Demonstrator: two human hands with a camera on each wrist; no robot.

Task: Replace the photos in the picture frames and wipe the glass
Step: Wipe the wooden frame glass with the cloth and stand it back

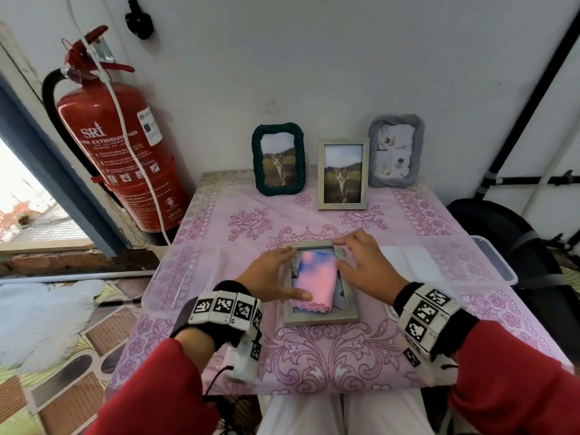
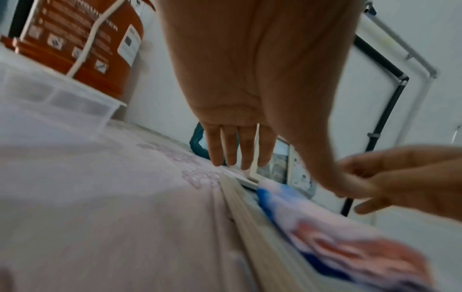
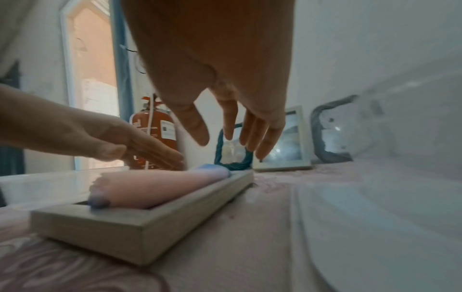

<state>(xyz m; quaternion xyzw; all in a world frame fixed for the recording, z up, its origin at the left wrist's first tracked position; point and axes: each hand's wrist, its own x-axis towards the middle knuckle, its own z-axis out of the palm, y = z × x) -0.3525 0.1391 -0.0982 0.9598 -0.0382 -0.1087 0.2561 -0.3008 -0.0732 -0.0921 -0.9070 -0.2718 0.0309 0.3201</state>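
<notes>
A grey wooden picture frame (image 1: 320,317) lies flat on the table in front of me, glass up. A folded pink-and-blue cloth (image 1: 315,277) rests on its glass. My left hand (image 1: 296,273) lies along the frame's left side with straight fingers, the thumb on the cloth's near end. My right hand (image 1: 340,255) is spread over the frame's far right corner; whether it touches is unclear. In the right wrist view the fingers (image 3: 250,136) hang above the frame (image 3: 140,233) and cloth (image 3: 155,187). The left wrist view shows the frame's edge (image 2: 250,221) and the cloth (image 2: 325,233).
Three frames stand against the back wall: a dark green rope frame (image 1: 277,158), a grey wooden one (image 1: 342,174), both with cat photos, and a grey fabric one (image 1: 396,150). Clear plastic bins (image 1: 489,262) flank the flat frame. A red fire extinguisher (image 1: 116,152) stands at the left.
</notes>
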